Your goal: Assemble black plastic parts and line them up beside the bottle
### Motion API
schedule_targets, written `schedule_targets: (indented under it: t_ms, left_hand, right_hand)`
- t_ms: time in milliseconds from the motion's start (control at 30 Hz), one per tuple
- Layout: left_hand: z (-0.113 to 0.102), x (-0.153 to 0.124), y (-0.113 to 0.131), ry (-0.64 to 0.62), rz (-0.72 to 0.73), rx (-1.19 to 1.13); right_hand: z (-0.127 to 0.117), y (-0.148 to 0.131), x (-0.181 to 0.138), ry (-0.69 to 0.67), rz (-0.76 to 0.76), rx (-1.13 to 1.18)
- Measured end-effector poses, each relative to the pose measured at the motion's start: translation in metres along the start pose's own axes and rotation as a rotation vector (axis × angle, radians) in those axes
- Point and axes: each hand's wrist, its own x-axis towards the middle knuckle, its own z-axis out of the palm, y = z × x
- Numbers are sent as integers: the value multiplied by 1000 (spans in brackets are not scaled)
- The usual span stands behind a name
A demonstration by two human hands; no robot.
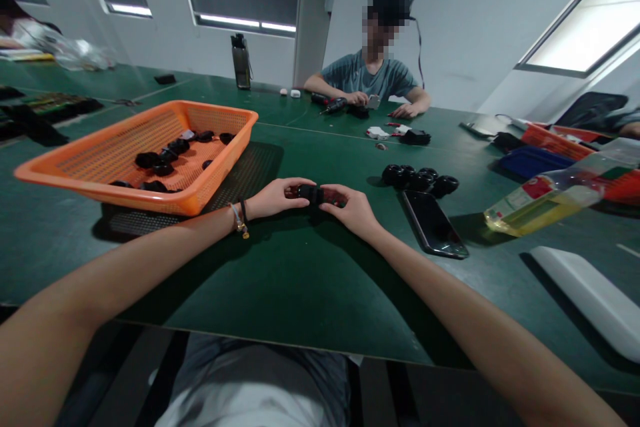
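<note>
Between my two hands, just above the green table [300,293], is a small black rounded part [311,194]; its exact kind I cannot make out. My left hand [280,197] grips it from the left, thumb in front and fingers behind. From the other side my right hand [350,208] closes its fingers on the part's right end. An orange basket [220,190] with several similar black parts [167,155] inside stands to the left of my hands. More black parts [420,180] sit in a cluster to the right.
A phone [434,223] lies right of my hands, near a tilted bottle of yellow liquid [547,200] and a white case [590,297]. Across the table a person [373,77] handles parts beside a power drill [334,105]. A dark water bottle [241,63] stands at the back.
</note>
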Motion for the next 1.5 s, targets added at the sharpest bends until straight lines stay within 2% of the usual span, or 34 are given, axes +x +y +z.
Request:
schedule_targets:
  t_ms: [233,1500]
  left_hand:
    - [-1,0,0,1,19,42]
    - [-1,-1,0,5,10,27]
  right_hand:
    - [1,-1,0,-2,2,60]
    - [0,-3,0,-18,32,49]
